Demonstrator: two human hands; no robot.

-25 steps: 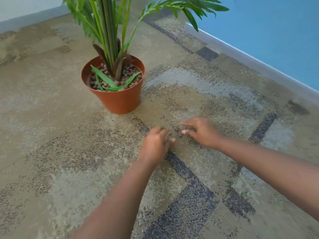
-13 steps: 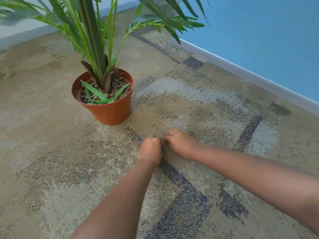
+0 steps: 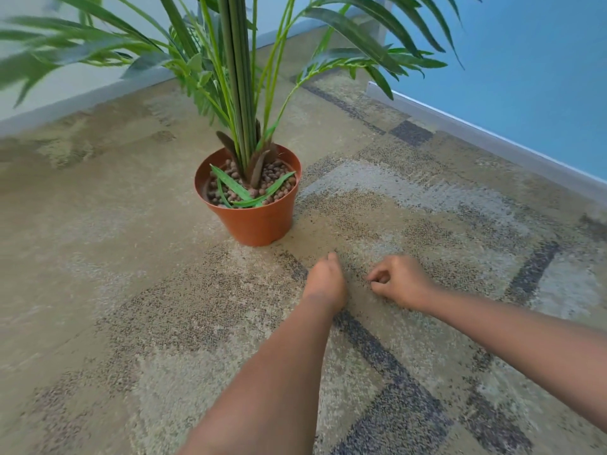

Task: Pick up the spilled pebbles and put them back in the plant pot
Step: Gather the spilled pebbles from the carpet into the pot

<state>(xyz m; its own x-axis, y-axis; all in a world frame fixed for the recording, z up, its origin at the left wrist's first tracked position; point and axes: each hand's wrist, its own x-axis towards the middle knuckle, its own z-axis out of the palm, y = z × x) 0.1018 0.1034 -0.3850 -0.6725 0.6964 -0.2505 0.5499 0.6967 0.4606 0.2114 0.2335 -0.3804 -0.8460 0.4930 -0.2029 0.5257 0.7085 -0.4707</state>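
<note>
The terracotta plant pot [image 3: 259, 224] stands on the carpet, filled with brown pebbles [image 3: 274, 178] around green stems. My left hand [image 3: 325, 284] rests on the carpet just in front and to the right of the pot. Its fingers are bunched together as around a handful, and its palm side is hidden. My right hand [image 3: 399, 282] lies close beside it to the right, fingers curled in, fingertips pinched at the carpet. I cannot make out loose pebbles on the speckled carpet.
Long palm leaves [image 3: 354, 37] spread over the pot and the far floor. A blue wall with a grey skirting board [image 3: 476, 136] runs along the right. A pale wall [image 3: 82, 90] closes the back left. The patterned carpet [image 3: 131, 307] covers the floor.
My hands touched half a second ago and have now drawn apart. My right hand has curled from open fingers into a pinch. My head has tilted up, showing more of the plant.
</note>
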